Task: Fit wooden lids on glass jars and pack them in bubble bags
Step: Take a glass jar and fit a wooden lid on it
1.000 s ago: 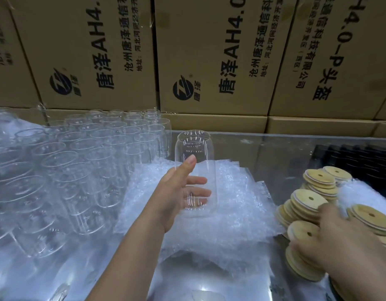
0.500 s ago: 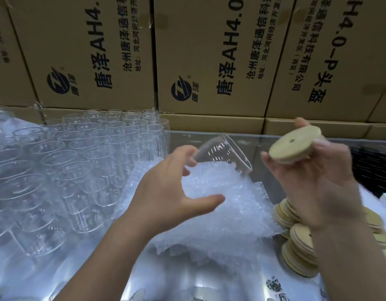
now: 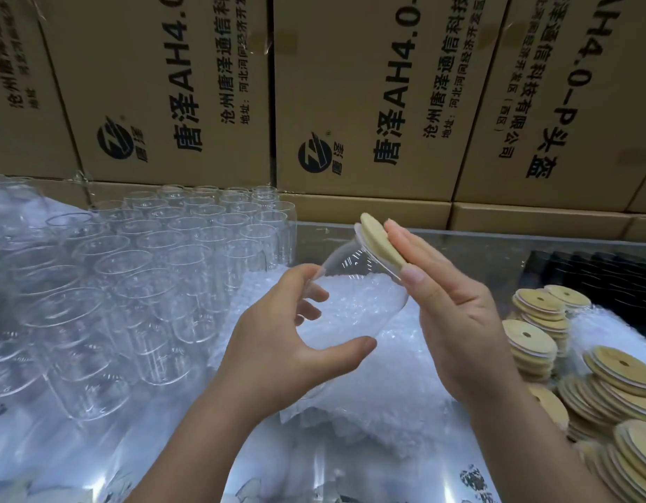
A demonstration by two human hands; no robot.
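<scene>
- Glass jar (image 3: 354, 303): held tilted above the pile of bubble bags (image 3: 405, 393), with its mouth turned up and to the right.
- Left hand (image 3: 289, 343): gripped the jar's body, with the fingers (image 3: 312, 312) curled round the far side and the thumb under the near side.
- Wooden lid (image 3: 381, 245): lay against the jar's mouth; whether it was fully seated could not be told.
- Right hand (image 3: 452, 321): pressed the lid with straight fingers (image 3: 401, 241) laid flat and close together on its outer face, the thumb beside the jar's rim.
- Empty jars (image 3: 151, 270): stood upright in close rows on the left of the surface (image 3: 459, 248).
- Spare lids (image 3: 539, 321): lay in leaning stacks on the right, near the bubble bags.
- Cardboard boxes (image 3: 368, 96): printed, stacked as a wall behind the surface.
</scene>
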